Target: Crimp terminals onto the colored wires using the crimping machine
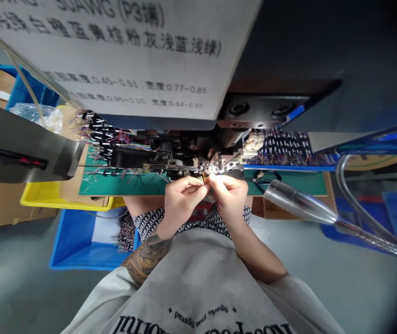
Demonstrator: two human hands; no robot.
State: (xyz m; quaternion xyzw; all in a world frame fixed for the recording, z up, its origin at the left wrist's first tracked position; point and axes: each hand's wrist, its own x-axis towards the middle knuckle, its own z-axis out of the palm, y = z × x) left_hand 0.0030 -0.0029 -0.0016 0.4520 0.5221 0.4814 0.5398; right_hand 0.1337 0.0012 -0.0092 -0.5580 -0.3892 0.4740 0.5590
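L hand's (pixel 186 198) grip is clamping thin wires (pixel 201 180) over the green bench's (pixel 132 184) front edge, by the machine (pixel 309 55); R hand's (pixel 231 195) grip is pinching them too. Blue bin (pixel 66 239), lower L, is holding a wire bundle (pixel 127 234) & white sheet (pixel 105 229); blue tray (pixel 299 168), back R, is carrying tagged bundles (pixel 285 147).

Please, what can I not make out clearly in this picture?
All in the head view:
- Number of thin wires at the left hand: too small.
- What the right hand holds, if anything: hidden by its fingers.
- Top line of the printed sheet: cut by upper edge.
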